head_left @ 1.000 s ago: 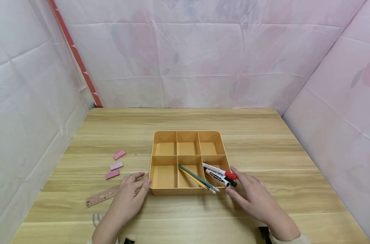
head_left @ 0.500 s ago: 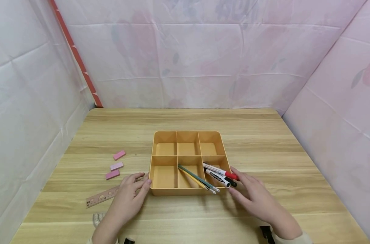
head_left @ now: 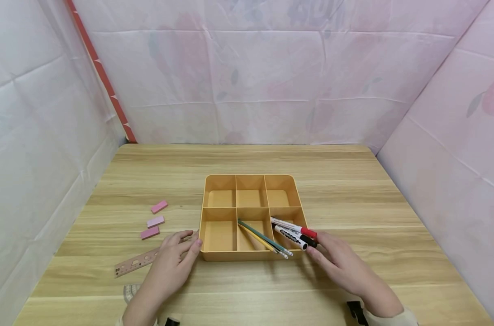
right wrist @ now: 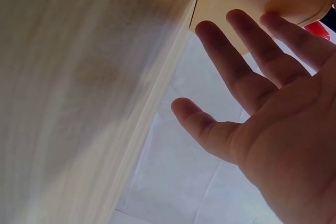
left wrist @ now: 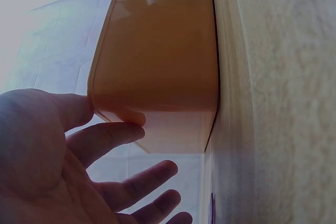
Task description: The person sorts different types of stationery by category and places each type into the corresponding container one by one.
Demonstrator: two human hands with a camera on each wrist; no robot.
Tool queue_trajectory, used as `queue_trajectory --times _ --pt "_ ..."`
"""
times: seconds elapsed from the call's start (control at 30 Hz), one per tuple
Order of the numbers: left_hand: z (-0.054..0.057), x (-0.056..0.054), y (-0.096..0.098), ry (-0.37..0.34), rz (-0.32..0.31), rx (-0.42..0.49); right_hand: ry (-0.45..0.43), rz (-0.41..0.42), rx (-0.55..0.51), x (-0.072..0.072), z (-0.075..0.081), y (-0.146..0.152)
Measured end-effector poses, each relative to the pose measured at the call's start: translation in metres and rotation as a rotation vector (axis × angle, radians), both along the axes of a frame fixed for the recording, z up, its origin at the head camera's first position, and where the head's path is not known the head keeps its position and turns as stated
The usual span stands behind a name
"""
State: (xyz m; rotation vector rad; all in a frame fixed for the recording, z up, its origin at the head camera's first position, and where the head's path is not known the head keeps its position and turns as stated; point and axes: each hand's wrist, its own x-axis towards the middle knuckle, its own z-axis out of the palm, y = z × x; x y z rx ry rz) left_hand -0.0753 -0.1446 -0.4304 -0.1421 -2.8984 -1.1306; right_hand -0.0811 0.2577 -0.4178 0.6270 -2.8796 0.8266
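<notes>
While a loose left hand (head_left: 173, 254) touches the box (head_left: 232, 256), the splayed right hand (head_left: 345, 267), pinch unclear, seemingly gathers markers (head_left: 290, 237); next, probably, a firm lift

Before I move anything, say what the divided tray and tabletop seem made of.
The divided tray looks like glossy molded plastic: smooth, with bright reflections in the left wrist view. The tabletop appears satin, with wood grain; laminate or real wood, unclear.
</notes>
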Motion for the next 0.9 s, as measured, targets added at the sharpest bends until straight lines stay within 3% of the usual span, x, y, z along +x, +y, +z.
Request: queue_trajectory --times 0.47,0.9 --pt "-0.001 0.0 0.0 0.013 -0.006 -0.006 -0.06 0.004 -0.015 0.0 0.0 0.0" --pt "-0.001 0.005 -0.012 0.056 0.003 -0.039 -0.023 -0.006 0.022 0.001 0.0 -0.001"
